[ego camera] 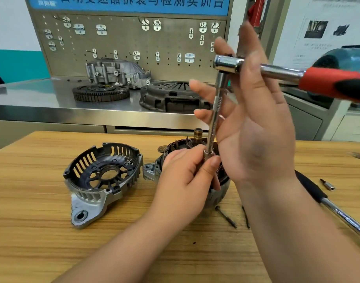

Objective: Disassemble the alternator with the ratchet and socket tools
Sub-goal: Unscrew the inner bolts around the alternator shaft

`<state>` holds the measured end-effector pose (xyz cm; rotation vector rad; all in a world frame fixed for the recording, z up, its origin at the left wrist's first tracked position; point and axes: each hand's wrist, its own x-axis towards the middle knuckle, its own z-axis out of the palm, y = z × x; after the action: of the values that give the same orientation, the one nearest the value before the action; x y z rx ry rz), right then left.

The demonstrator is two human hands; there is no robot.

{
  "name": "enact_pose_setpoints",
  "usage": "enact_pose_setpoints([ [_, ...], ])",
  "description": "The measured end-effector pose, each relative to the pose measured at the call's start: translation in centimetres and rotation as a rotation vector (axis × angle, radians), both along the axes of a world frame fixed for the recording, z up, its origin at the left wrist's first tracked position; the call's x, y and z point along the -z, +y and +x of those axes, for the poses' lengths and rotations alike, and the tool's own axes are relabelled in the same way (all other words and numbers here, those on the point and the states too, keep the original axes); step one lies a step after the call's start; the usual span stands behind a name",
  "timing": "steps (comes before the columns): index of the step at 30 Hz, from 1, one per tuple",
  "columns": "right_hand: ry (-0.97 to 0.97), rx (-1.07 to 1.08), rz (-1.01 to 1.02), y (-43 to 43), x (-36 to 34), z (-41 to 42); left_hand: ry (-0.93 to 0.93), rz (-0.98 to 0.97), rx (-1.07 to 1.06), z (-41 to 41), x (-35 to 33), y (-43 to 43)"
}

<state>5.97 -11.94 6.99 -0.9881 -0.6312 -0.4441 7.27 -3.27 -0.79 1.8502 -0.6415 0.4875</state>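
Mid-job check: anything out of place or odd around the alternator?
Nothing looks damaged or spilled. Two long bolts lie loose on the table just in front of the alternator, and a small bit lies apart at the right; they might roll away.

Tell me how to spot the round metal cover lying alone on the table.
Find the wooden table. Left of the alternator body, where the left hand steadies the socket, lies the cover. It is an open, slotted bowl with a holed ear, and no hand touches it.
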Motion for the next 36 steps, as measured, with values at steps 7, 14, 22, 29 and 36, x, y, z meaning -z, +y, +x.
enact_pose_setpoints([
  [7,0.189,-0.201,0.005,-0.44,-0.21,0.28,-0.038,0.007,0.033,0.07,0.14,0.37],
  [14,-0.026,0.078,-0.070,-0.05,-0.15,-0.19,-0.020,-0.008,-0.027,0.12,0.33,-0.01],
  [22,0.142,-0.147,-0.081,-0.34,-0.22,0.13,-0.093,-0.069,0.007,-0.19,0.43,0.06],
  [29,0.179,-0.128,0.015,-0.51,-0.11,0.28,-0.060,0.004,-0.034,0.14,0.51,0.07],
  [36,0.010,0.036,-0.089,-0.04,-0.18,-0.34,-0.067,-0.055,-0.016,0.19,0.33,-0.05],
])
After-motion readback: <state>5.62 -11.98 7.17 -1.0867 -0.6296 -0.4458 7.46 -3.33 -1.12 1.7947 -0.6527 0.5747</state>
